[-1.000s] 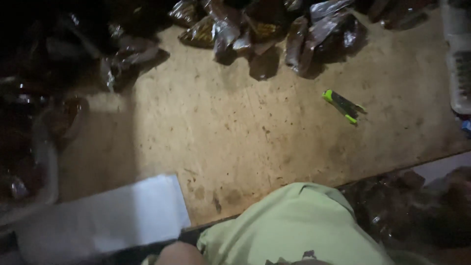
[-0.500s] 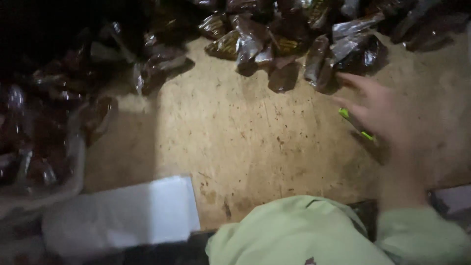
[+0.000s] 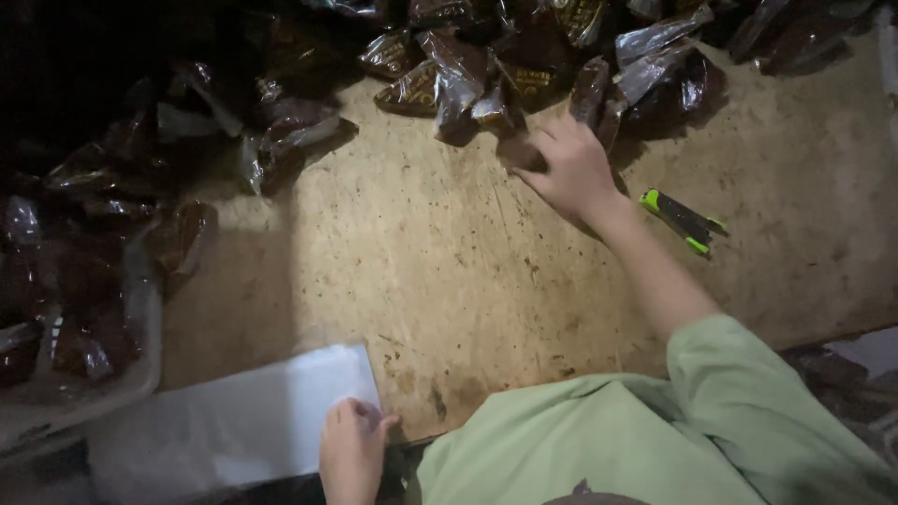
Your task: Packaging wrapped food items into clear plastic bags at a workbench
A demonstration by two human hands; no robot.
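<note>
The right hand (image 3: pixel 572 168) is extended toward the far edge of the worn wooden board (image 3: pixel 449 271), fingers spread and curved downward over one small dark packet (image 3: pixel 520 154) at the near fringe of the packet heap (image 3: pixel 524 65). The fingertips contact the packet; whether it is fully gripped cannot be determined. The packet is dark brown, with a glossy transparent wrapper that reflects light, and matches the others in the heap: small, crumpled at the ends, some with gold-toned print. The heap runs along the far edge of the board and continues down the left edge, where more packets fill a pale tray (image 3: pixel 89 383) at the near left corner. The left hand (image 3: pixel 352 449) rests at the near edge of the board, fingers loosely curled on the corner of a flat white bag (image 3: pixel 253 421). A green and black utility knife (image 3: pixel 681 221) lies on the board just right of the right wrist, not touched.
</note>
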